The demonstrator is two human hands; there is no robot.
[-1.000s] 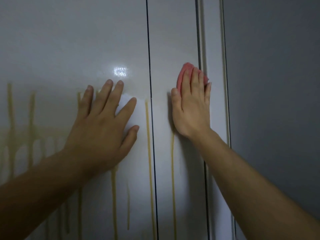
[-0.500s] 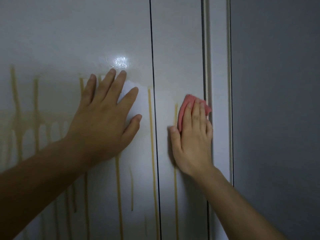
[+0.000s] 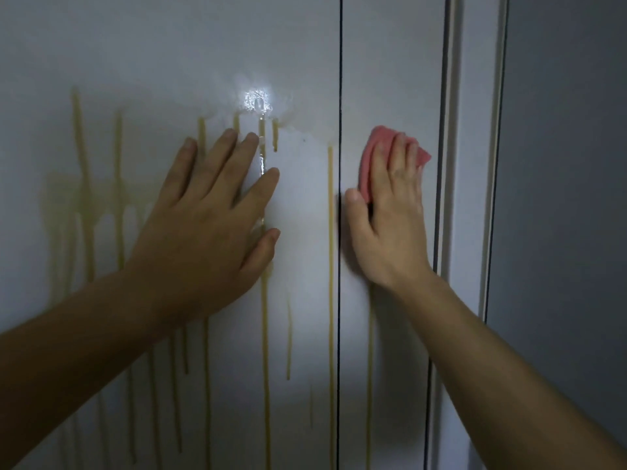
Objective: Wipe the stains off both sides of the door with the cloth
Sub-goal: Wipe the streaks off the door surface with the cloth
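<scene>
My right grip (image 3: 390, 215) is pressing the pink cloth (image 3: 368, 154) flat against the door (image 3: 390, 62), fingers straight over it. My left grip (image 3: 203, 225) is lying flat and spread just beside it, with yellow stains (image 3: 330, 266) running between and below them.

Door (image 3: 169, 45): smooth, hard-looking, glossy white panel, lacquer- or laminate-like; core material cannot be told.
Light reflection (image 3: 258, 100): sharp bright spot on door face, wet-looking sheen around it.
Narrow panel (image 3: 390, 79), right of dark seam: same smooth gloss.
Stains (image 3: 330, 266): yellow liquid runs, thin, semi-transparent, faintly shiny; broader pale smeared film at far left.
Cloth (image 3: 368, 164): pink, soft fabric, matt, crumpled; weave too fine to tell.
Frame strip (image 3: 475, 164): smooth, pale, satin finish.
Grey surface (image 3: 559, 198) at right: matt, even-toned.
</scene>
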